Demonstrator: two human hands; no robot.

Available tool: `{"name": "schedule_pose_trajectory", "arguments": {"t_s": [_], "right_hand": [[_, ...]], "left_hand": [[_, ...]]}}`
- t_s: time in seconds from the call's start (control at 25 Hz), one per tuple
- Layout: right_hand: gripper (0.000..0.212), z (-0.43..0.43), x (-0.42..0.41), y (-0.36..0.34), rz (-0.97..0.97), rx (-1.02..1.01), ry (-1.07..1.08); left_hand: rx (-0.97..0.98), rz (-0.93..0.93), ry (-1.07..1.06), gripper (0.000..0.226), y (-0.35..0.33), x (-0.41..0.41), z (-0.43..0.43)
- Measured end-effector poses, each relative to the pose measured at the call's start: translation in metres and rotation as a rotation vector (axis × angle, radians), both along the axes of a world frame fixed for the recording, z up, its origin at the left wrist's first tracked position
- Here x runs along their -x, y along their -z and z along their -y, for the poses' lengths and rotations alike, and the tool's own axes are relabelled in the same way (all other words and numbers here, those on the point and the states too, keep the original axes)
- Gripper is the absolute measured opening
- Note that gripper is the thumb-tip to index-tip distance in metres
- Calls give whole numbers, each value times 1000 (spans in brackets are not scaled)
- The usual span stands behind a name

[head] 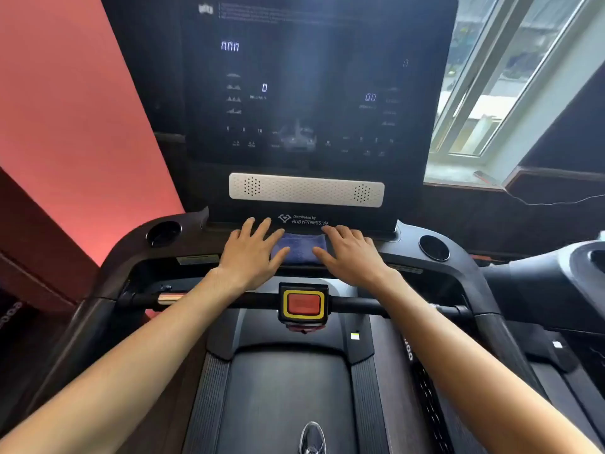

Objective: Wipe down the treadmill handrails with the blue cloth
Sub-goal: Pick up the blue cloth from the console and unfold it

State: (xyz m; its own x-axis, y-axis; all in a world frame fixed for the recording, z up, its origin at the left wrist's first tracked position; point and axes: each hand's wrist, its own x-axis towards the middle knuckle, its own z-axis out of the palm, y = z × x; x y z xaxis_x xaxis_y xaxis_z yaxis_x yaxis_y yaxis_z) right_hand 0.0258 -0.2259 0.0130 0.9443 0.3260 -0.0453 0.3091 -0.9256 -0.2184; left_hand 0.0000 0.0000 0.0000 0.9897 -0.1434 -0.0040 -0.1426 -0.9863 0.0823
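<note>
Your left hand [250, 255] and right hand [352, 255], spread flat, flank the blue cloth [302, 248] at 9 and 3 o'clock, likely to gather it.

The blue cloth [301, 250] looks soft, napped terry; the console screen [311, 93] is glossy black, the speaker bar [306, 190] matt perforated plastic, the crossbar sleeve [168, 298] polished metal

The display [311, 70] shows "000" top left, "0" above "INCLINE %", "10" lower down and "0.0" at right; the panel [357, 217] beneath reads "Distributed by RUBYFITNESS.VN".
</note>
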Motion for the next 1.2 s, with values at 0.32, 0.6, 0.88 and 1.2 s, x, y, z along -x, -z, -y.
{"name": "schedule_pose_trajectory", "arguments": {"t_s": [0.32,0.6,0.88,1.2], "right_hand": [[57,-10,-54,44,-152,-8,-182],[19,-15,-73,48,-83,-222,-185],[10,-24,-74,5,131,-424,-170],[13,-45,-58,-58,-250,-1216,-82]], "left_hand": [[116,-121,-48,51,44,-41,5],[364,-78,-102,16,48,-48,7],[791,86,-239,11,4,-43,-3],[1357,339,-313,16,-62,-29,1]]}}
